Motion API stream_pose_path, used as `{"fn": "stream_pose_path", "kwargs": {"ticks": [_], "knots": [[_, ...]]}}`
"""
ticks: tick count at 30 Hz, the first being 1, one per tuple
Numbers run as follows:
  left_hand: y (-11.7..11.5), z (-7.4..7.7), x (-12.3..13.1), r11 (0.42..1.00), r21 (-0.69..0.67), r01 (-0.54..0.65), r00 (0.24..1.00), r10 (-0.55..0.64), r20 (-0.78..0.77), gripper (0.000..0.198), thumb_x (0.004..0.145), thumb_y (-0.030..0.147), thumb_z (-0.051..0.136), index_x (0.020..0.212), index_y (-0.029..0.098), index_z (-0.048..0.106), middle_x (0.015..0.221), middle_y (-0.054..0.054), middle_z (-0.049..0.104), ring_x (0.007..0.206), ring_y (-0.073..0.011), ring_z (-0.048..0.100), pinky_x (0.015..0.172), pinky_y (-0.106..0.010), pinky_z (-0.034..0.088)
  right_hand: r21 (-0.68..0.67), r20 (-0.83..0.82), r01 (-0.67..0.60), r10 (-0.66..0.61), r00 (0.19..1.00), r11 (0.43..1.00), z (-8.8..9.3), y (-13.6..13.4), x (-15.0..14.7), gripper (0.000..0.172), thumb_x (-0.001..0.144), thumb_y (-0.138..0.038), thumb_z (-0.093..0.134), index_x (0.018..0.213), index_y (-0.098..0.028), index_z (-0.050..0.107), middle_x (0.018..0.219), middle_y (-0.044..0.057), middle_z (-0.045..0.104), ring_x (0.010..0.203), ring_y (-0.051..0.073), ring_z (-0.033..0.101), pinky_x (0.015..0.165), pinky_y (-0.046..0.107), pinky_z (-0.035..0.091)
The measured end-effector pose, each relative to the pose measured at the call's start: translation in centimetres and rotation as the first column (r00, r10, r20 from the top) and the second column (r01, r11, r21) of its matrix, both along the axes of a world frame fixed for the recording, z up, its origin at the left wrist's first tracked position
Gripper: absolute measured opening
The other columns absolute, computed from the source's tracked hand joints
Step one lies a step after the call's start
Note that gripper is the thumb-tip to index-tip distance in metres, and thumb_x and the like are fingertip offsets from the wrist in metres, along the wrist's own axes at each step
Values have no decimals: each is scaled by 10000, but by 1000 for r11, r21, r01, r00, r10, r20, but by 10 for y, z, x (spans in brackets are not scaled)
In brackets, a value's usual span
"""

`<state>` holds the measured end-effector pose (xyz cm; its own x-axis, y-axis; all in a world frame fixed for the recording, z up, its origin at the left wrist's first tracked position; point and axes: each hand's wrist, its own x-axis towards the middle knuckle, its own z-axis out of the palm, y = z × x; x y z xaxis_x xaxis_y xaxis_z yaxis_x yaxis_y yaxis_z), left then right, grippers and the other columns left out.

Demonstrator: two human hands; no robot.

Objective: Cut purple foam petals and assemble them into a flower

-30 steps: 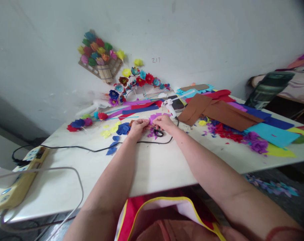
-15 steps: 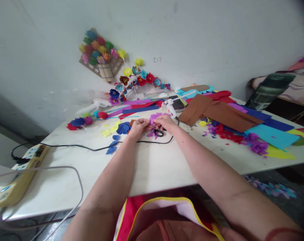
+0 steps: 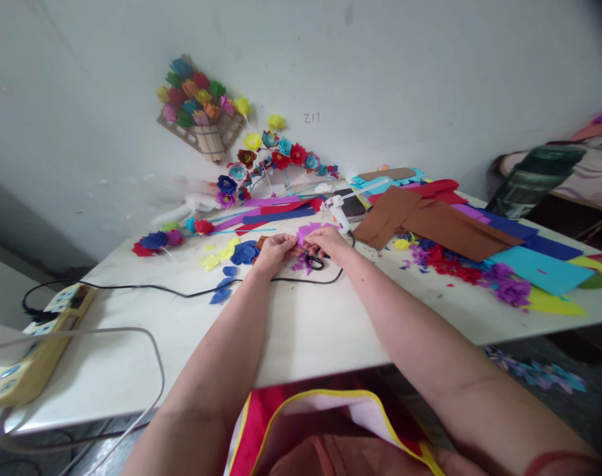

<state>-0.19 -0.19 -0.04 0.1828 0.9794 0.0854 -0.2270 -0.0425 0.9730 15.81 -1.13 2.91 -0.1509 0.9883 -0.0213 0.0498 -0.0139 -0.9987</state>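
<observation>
Near the middle of the white table, my left hand and my right hand meet fingertip to fingertip. Both are closed in a pinch on a small purple paper piece. Black-handled scissors show just under my right hand; their blades are hidden. More purple petals lie below and behind the fingers. Left of my left hand sit a dark blue paper flower and loose blue petals. A white glue gun stands behind my right hand.
A black cable crosses the table from a power strip at the left. Brown paper sheets and coloured scraps cover the right side. Finished paper flowers stand along the wall. A bottle is at the far right.
</observation>
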Motion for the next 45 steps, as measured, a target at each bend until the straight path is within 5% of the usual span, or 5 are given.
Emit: {"fn": "stream_pose_path", "kwargs": {"ticks": [28, 35, 45], "knots": [[-6, 7, 2, 999, 0, -53, 998, 53, 42, 419, 558, 282, 848, 834, 154, 561, 593, 7, 639, 546, -127, 630, 541, -230, 507, 8, 16, 20, -20, 1000, 1000, -1, 0, -1, 226, 780, -43, 572, 571, -118, 620, 546, 8, 636, 391, 57, 513, 293, 142, 274], [-8, 6, 2, 999, 22, -36, 999, 35, 12, 394, 504, 346, 868, 689, 134, 592, 592, -19, 650, 558, -128, 620, 581, -254, 514, 21, 16, 42, -42, 999, 999, -3, 2, -2, 198, 767, -55, 587, 585, -122, 627, 557, 19, 653, 404, 68, 514, 294, 152, 279], [-5, 7, 2, 993, 32, -115, 993, 114, 35, 437, 524, 437, 836, 719, 143, 577, 645, -18, 653, 550, -129, 622, 555, -256, 504, 30, 2, 45, -45, 999, 999, -4, 3, -2, 221, 774, -29, 582, 570, -108, 613, 501, 1, 605, 364, 49, 483, 281, 142, 271]]}}
